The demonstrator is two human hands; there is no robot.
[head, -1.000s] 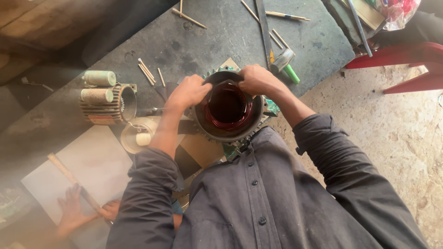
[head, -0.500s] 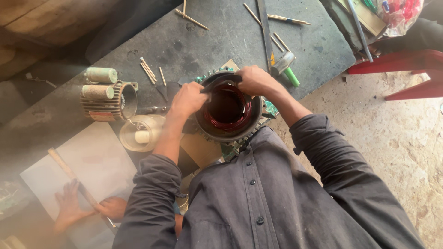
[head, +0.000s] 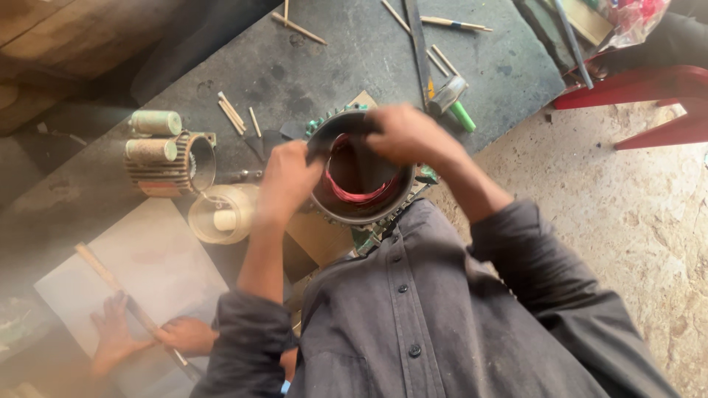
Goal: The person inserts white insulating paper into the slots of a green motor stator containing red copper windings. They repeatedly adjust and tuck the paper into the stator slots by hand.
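Your dark counter (head: 354,59) carries the round motor stator (head: 361,180). Wooden sticks (head: 232,112), a finned motor housing (head: 166,163) and a clear tub (head: 221,214) lie beside it.

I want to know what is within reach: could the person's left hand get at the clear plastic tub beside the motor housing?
Probably yes. The left hand grips the rim of the motor housing, and the clear plastic tub sits just beside its wrist, with nothing between them.

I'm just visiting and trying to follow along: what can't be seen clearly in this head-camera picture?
- Right hand: motion-blurred, so its grip is unclear.
- Motor stator: near side hidden by the person's shirt, its top rim by both hands; left hand covers its left edge.
- Another person's hands at lower left: hazy, partly behind the sleeve.
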